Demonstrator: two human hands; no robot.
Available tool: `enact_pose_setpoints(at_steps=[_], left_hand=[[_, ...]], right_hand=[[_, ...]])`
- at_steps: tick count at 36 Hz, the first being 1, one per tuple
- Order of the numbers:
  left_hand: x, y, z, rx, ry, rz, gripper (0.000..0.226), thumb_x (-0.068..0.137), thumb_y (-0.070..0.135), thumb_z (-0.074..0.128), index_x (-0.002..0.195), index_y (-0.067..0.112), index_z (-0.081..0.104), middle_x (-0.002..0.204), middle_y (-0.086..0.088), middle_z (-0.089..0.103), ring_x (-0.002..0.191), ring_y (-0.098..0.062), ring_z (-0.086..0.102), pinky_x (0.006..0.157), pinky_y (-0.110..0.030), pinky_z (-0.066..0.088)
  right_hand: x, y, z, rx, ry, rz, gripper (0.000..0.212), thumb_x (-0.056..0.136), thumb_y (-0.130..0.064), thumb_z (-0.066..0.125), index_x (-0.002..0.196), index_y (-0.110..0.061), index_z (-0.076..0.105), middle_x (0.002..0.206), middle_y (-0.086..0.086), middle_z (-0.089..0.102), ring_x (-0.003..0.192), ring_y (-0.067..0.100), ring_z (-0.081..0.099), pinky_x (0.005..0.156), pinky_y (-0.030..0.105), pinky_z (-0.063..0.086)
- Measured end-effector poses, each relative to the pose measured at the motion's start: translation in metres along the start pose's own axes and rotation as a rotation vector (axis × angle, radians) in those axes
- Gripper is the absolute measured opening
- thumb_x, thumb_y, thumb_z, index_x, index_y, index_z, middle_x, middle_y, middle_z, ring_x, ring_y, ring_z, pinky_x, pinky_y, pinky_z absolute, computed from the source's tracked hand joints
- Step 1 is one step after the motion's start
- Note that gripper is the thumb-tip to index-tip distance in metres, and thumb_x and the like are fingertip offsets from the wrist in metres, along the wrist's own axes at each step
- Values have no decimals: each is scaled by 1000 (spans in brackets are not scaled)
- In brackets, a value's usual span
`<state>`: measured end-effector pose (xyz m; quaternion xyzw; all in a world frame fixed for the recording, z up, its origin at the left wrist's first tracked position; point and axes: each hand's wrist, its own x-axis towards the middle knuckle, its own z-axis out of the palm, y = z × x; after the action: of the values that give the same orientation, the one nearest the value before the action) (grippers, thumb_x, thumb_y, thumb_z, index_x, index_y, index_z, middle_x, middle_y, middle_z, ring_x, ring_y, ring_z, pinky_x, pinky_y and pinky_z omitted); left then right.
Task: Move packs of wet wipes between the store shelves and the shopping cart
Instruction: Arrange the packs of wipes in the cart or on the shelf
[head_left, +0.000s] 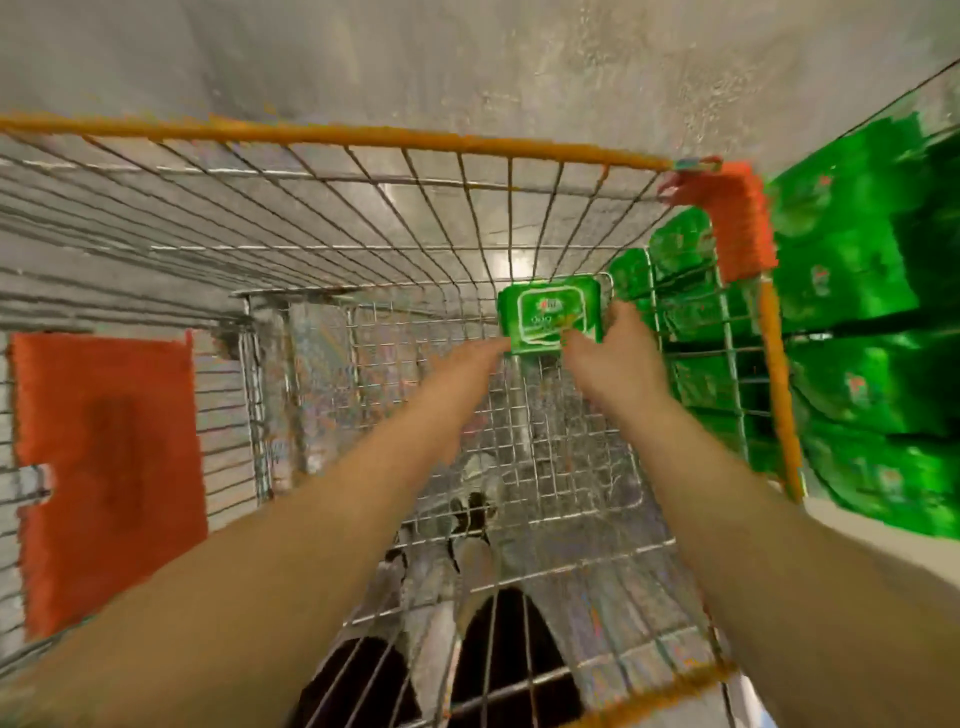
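Deep inside shopping cart, near its far right corner: green wipes pack, long axis crosswise, pinched between left hand and right hand, right nearer shelf packs.

The white writing on the small green pack of wet wipes is too blurry to read. The stacked green packs on the shelf are smeared and cut off by the right edge. The wire shopping cart with orange rim runs off the left and bottom edges.
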<state>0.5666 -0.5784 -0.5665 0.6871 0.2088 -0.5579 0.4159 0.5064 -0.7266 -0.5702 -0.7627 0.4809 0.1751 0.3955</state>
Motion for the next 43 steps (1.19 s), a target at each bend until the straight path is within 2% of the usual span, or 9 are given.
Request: enact_pose_setpoints(at_steps=[2,8,13,18,24,29,34,39,43], left_hand=[[21,1,11,-19,-16,-5,68,95,64,54,150,27,41,131,0,53,118,-25,51,88,-38,46],[84,-8,26,-87,53,18,141,30,103,58,154,47,26,167,2,26,144,-37,38,117,-62,32],[97,0,33,-43,-13,81,90,86,74,56,159,31,26,168,5,22,151,-24,27,122,-51,28],[110,-1,31,-23,-27,60,71,97,49,58,159,37,27,164,6,28,148,-25,33,122,-47,29],[106,-5,22,-248,-1,10,85,74,65,76,142,21,51,129,-7,65,114,-28,61,108,-50,47],[74,-8,8,-313,-14,80,85,58,65,82,124,15,62,114,-7,73,99,-23,68,84,-36,53],[15,2,-21,-339,-42,157,75,68,46,86,127,10,58,117,-10,71,101,-23,66,77,-32,51],[-62,25,-53,-268,-59,267,73,67,45,89,121,6,61,109,-9,75,91,-20,64,75,-30,49],[-123,43,-72,-227,-48,359,93,49,55,93,122,5,62,113,-10,75,98,-24,68,81,-37,52]], right_hand=[[19,2,13,43,50,15,81,92,-41,65,157,-13,25,154,15,43,136,35,48,113,46,42],[66,6,33,288,-6,204,99,87,-44,76,161,-22,14,167,8,21,151,34,26,122,48,28],[83,15,33,417,-76,270,110,77,-41,85,160,-17,18,160,7,39,143,28,42,116,44,33],[84,15,37,445,-50,244,113,72,-47,87,159,-19,21,163,8,33,145,32,37,117,49,30],[67,3,32,438,-56,189,95,78,-41,84,154,-15,33,149,3,49,133,25,48,110,37,36],[35,-10,19,494,-82,96,80,82,-39,81,148,-15,41,86,-20,42,73,-4,43,72,17,40],[-18,-34,3,550,-119,61,73,78,-45,83,136,-20,46,112,-11,58,99,11,61,90,29,47],[-85,-70,-28,712,-130,5,37,94,-37,67,112,-26,37,93,-20,47,79,-7,46,64,19,34],[-135,-97,-55,769,-106,-52,35,91,-39,70,115,-21,51,104,-11,62,96,5,59,81,30,41]])
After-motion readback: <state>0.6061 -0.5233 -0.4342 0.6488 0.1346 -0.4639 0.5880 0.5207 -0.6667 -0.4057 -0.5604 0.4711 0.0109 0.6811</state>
